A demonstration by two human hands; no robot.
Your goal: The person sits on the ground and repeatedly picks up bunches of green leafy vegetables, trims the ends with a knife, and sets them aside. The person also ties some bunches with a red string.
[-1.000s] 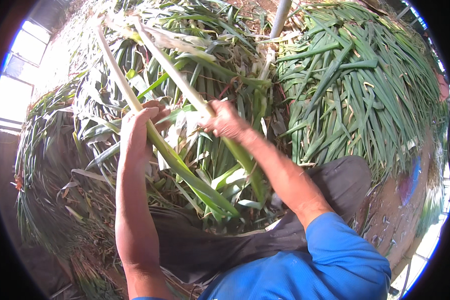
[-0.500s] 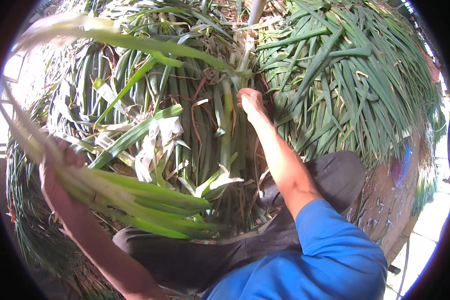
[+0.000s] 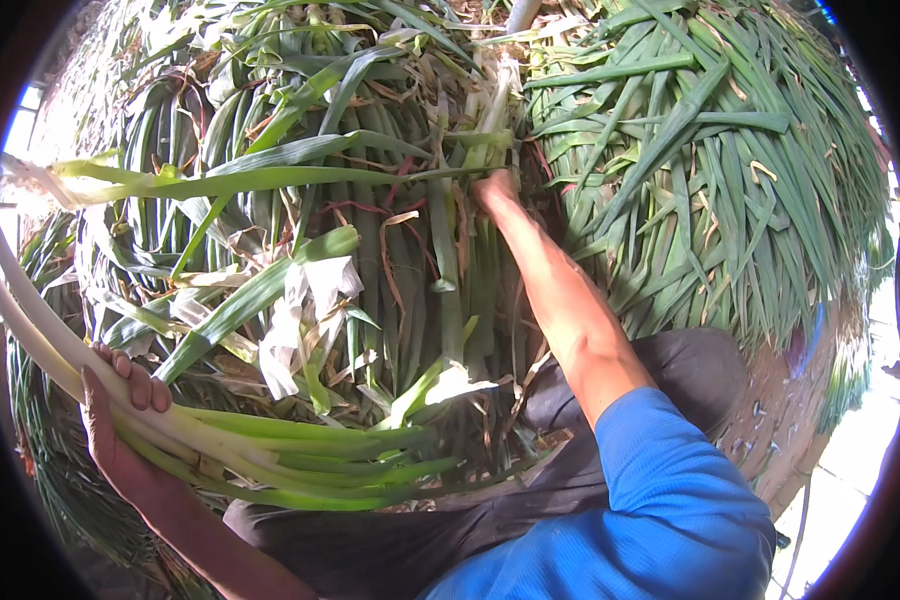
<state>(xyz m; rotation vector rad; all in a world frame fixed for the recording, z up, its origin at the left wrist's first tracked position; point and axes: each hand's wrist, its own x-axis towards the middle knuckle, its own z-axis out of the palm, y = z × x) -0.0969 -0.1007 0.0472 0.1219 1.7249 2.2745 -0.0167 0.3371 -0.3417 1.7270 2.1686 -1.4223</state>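
Observation:
My left hand (image 3: 125,400) is closed around a bunch of long green onions (image 3: 240,445). Their pale stems rise past my fingers toward the left rim, and the green leaves spread over my lap. At the upper middle, my right hand (image 3: 495,188) reaches into the pile, its fingers partly hidden. From it a long, flat onion leaf (image 3: 270,180) stretches left across the heap, its pale, ragged end near the left rim. Below that leaf lie tied green onions (image 3: 370,290), with dry, whitish peelings (image 3: 315,300) on top.
A large mound of green onions (image 3: 720,180) stands at the right, leaves hanging down. More onion leaves (image 3: 50,440) hang along the left side. A grey pole (image 3: 522,15) shows at the top. My bent knee (image 3: 690,375) rests below the right mound, beside brown ground (image 3: 770,420).
The long leaf, blurred and raised before, now lies lower across the heap. My right hand is slightly lower and deeper among the leaves. The bunch in my left hand has shifted down a little.

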